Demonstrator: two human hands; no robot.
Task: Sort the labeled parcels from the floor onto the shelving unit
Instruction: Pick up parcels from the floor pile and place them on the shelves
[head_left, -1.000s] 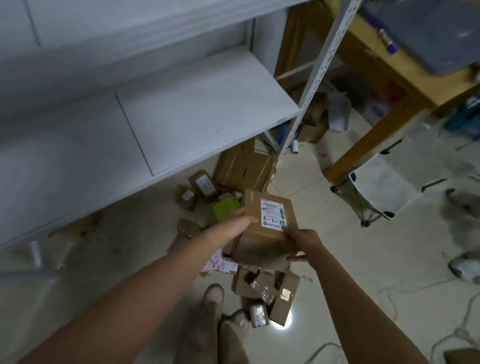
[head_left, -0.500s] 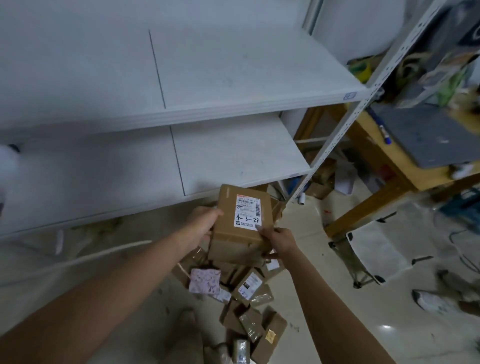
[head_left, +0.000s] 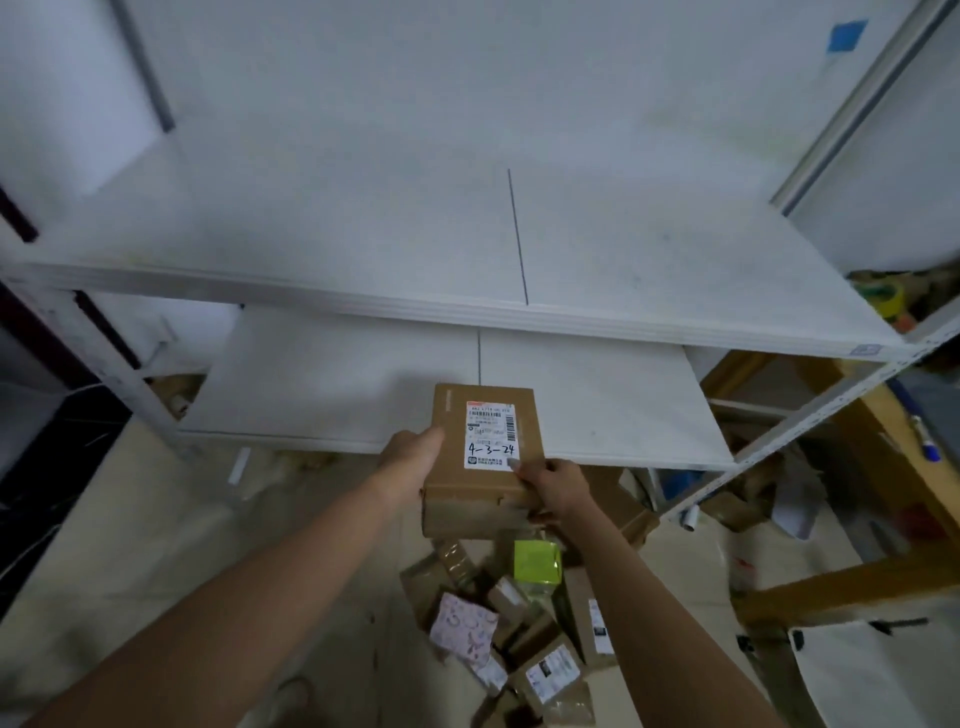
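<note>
One box (head_left: 483, 457), label up: print blurred except "4-3-24", underside hidden. Long axis points away toward shelf (head_left: 613, 415). Gripped by left hand (head_left: 410, 457) at left side, right hand (head_left: 553, 491) at near-right corner.

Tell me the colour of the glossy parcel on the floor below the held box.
The small glossy parcel is lime green; head view.

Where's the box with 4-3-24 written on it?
In the head view's centre, the box is held up between the left hand and right hand, at the lower shelf's front edge, above the parcel pile on the floor.
</note>
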